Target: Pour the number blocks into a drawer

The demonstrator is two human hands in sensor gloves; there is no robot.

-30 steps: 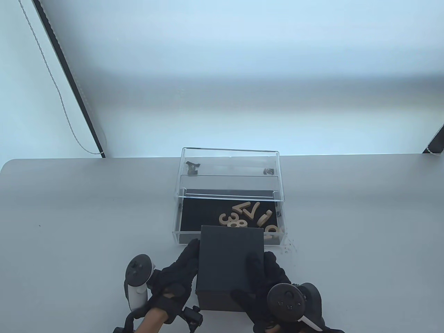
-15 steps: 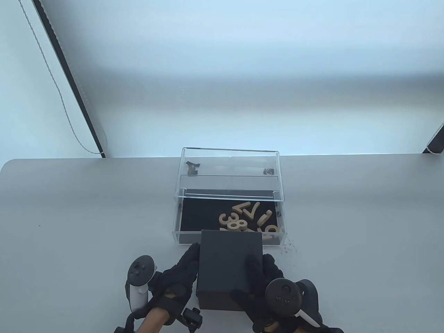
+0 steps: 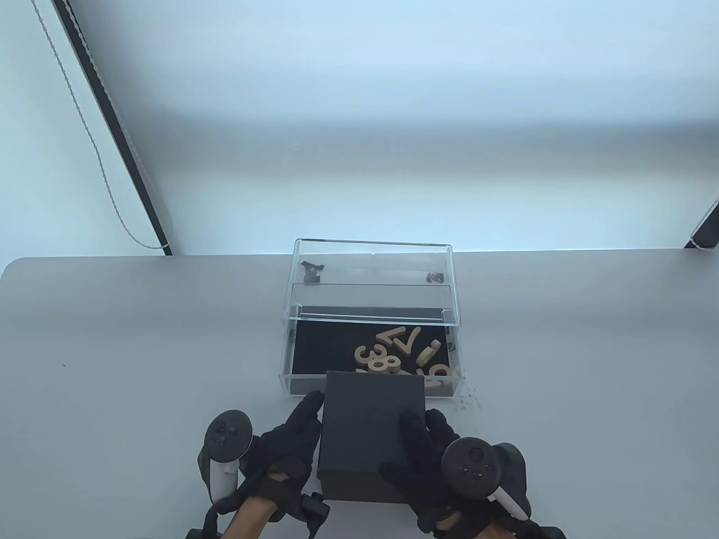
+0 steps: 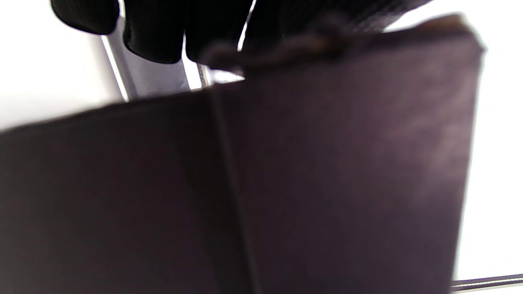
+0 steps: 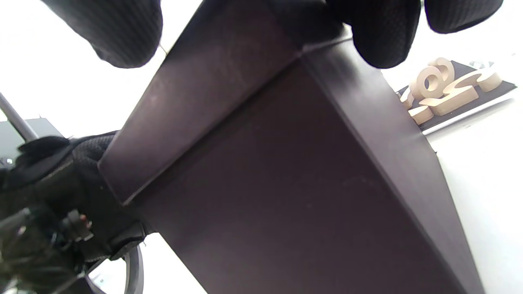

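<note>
Both gloved hands hold a black box (image 3: 371, 432) tipped over, its bottom facing up, just in front of the open clear drawer (image 3: 287, 359). My left hand (image 3: 289, 443) grips the box's left side and my right hand (image 3: 421, 455) its right side. Several wooden number blocks (image 3: 393, 353) lie on the drawer's black liner at its right half; some show in the right wrist view (image 5: 445, 92). The box (image 4: 286, 183) fills the left wrist view and also the right wrist view (image 5: 286, 183). The box's opening is hidden.
The drawer is pulled out of a clear acrylic case (image 3: 373, 275) at the table's middle. Small crumbs (image 3: 469, 400) lie on the grey table (image 3: 140, 348) by the drawer's front right corner. A cord and dark strip (image 3: 112, 129) hang at the back left.
The box has drawn back slightly toward me over the second, uncovering more blocks at the drawer's front. My right hand shifted a little to the right on the box.
</note>
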